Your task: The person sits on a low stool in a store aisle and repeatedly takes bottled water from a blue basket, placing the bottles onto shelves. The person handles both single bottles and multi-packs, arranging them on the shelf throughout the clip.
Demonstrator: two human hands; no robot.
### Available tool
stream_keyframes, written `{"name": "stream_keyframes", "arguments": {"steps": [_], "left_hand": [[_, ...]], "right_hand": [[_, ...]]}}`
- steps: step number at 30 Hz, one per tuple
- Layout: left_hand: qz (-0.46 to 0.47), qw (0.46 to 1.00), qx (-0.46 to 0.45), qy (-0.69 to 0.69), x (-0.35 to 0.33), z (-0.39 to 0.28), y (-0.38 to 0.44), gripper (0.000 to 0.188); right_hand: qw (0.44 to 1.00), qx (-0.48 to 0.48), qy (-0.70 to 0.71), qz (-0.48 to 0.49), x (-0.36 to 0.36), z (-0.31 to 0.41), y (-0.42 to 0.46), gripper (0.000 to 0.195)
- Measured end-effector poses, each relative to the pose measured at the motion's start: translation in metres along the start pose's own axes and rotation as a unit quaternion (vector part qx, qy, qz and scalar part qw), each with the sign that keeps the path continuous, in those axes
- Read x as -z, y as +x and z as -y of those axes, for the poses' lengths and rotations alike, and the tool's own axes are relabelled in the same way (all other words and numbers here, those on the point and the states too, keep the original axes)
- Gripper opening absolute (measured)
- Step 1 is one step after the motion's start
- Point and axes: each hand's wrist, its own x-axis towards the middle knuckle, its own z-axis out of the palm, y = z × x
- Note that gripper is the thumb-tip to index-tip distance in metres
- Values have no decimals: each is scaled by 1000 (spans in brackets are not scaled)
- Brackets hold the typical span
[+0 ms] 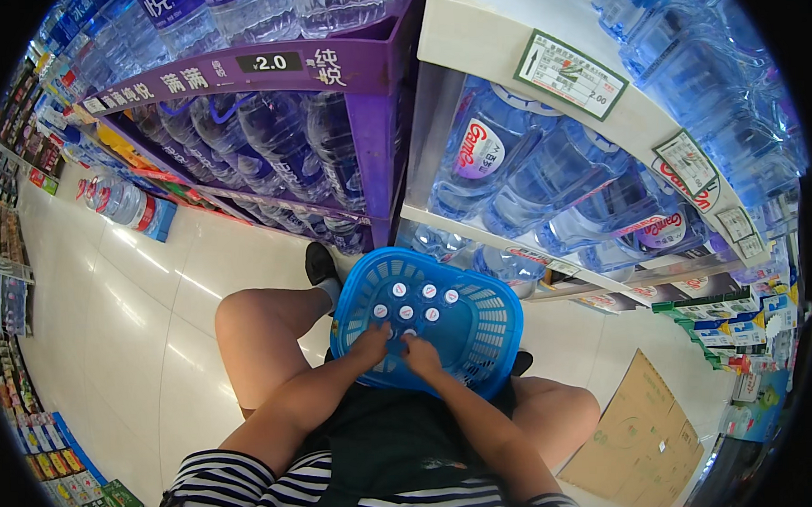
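A blue plastic shopping basket (500,304) stands before me between my legs. Grouped upright inside it are several clear bottles with white caps (406,312), each cap bearing a red mark. My left hand (371,347) reaches in over the near left side, its fingers closed at the top of one near bottle. Just beside it, my right hand (421,356) has its fingers at the white cap of the neighbouring bottle. Both hands partly hide these two near bottles. The right part of the basket's floor shows bare blue plastic.
A purple rack (375,160) of water bottles rises ahead. Right of it, a white shelf (491,35) holds large water bottles (483,141). A flattened cardboard sheet (635,434) lies on the tiled floor at right. Shrink-wrapped bottles (122,201) stand on the floor at left.
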Motion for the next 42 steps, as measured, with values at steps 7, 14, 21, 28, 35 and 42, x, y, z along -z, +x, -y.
{"name": "stream_keyframes", "arguments": {"steps": [7, 14, 21, 28, 35, 42], "left_hand": [[13, 987, -92, 131, 9, -4, 11, 35], [1, 967, -201, 157, 105, -76, -41, 44], [-73, 929, -362, 15, 301, -211, -178, 31], [-256, 760, -523, -289, 412, -284, -223, 36], [-266, 754, -449, -399, 457, -331, -153, 62], [-231, 782, -415, -405, 476, -336, -113, 66]], "right_hand": [[995, 21, 24, 93, 4, 9, -10, 41], [994, 79, 67, 23, 65, 38, -35, 97], [981, 131, 53, -136, 238, 179, -75, 77], [837, 372, 45, -400, 434, 333, -89, 69], [842, 360, 153, -372, 511, 367, 36, 69], [867, 287, 191, -359, 513, 363, 92, 72]]}}
